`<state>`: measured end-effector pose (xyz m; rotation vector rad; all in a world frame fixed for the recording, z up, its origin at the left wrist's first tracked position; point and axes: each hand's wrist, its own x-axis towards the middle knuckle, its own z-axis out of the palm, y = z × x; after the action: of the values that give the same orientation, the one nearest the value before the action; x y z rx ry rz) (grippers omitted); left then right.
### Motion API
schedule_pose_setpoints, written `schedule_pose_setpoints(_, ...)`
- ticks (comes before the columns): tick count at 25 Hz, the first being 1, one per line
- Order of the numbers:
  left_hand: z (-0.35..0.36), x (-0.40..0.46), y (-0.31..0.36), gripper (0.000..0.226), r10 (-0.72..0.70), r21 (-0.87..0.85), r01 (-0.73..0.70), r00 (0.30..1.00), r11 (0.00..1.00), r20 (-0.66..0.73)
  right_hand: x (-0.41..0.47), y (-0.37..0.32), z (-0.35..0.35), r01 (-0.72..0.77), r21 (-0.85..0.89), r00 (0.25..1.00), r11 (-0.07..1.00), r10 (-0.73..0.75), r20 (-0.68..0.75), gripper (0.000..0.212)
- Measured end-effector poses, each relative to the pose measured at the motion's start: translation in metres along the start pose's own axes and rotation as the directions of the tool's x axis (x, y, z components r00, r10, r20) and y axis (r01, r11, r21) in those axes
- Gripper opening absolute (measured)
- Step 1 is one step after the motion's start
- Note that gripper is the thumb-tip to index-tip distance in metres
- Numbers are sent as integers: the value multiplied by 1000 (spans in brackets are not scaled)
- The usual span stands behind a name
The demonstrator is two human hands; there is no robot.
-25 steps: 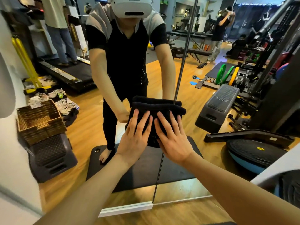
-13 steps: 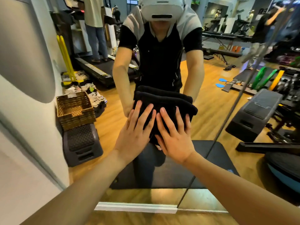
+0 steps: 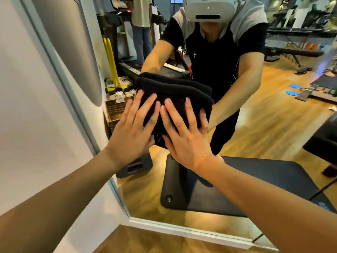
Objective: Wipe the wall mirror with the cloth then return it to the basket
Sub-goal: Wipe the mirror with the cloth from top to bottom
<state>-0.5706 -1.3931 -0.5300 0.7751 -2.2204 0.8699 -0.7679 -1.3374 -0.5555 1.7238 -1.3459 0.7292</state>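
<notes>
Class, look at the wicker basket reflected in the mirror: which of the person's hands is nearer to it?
The left. The left hand presses the black cloth just beside the reflected wicker basket, overlapping its edge in the head view. The right hand lies farther right, beyond the left hand.

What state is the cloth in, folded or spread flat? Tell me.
Folded. The black cloth shows stacked rounded fold edges along its top, bunched thick under the left hand and right hand pressing it on the mirror.
</notes>
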Motion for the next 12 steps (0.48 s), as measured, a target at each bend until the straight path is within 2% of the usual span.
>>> schedule_pose_setpoints(8,-20,-81,-130,74,-46,118,35,995,992,86,64,-133,42,65,-23,998,998,-65,-18,71)
schedule_pose_setpoints(12,-21,-105,-155,73,-107,115,96,990,989,95,77,-171,61,84,-21,995,996,-85,-46,71)
